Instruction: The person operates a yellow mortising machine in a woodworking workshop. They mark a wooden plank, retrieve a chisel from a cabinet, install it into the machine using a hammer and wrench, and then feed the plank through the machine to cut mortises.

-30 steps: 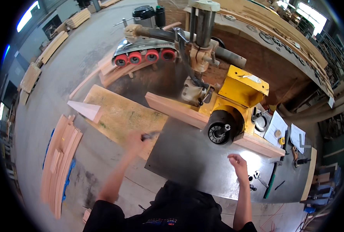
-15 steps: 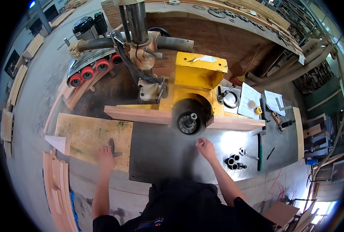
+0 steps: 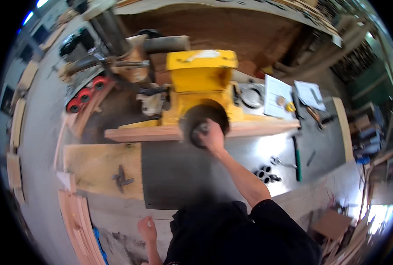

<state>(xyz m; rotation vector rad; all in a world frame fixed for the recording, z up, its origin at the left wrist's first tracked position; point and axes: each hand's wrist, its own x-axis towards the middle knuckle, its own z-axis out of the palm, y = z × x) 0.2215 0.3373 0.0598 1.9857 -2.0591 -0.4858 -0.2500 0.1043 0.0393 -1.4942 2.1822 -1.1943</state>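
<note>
My right hand reaches forward over the spindle, which stands in the dark round opening of the yellow machine. Its fingers are closed round the spindle's top and hide part of it. My left hand hangs low, in front of the table's near edge. Its fingers are loosely curled, slightly apart and blurred, and nothing shows in them. A dark metal cutter head with several arms lies flat on the plywood board at the left, away from both hands.
Wooden fence boards flank the opening. On the steel table at the right lie spacer sleeves, a wrench, a green-handled hammer and paper sheets. A feeder with red rollers stands at the back left.
My right hand has moved forward from above the table onto the spindle. My left hand has left the cutter head on the plywood and drawn back toward me. The view has shifted.
</note>
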